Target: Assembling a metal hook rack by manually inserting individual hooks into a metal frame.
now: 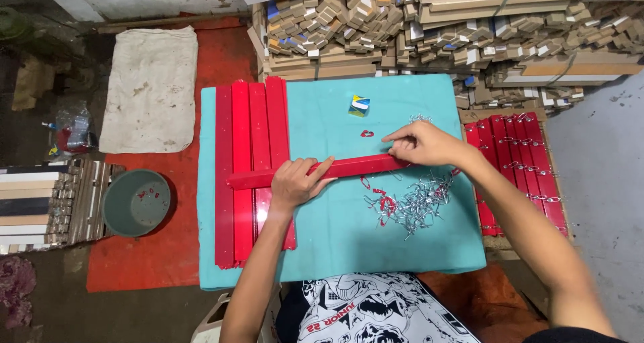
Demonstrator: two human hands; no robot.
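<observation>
Glossy red strip crosswise on the teal cloth

My left hand (295, 182) grips the flat red moulding strip (349, 168); my right hand (426, 145) pinches its far end, beside tangled silvery metal hooks (416, 205).

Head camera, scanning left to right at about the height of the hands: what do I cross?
Stack of striped frame strips → grey-green bucket → red strips lying lengthwise on the teal cloth → left hand → right hand → finished red strips with metal hooks.
</observation>
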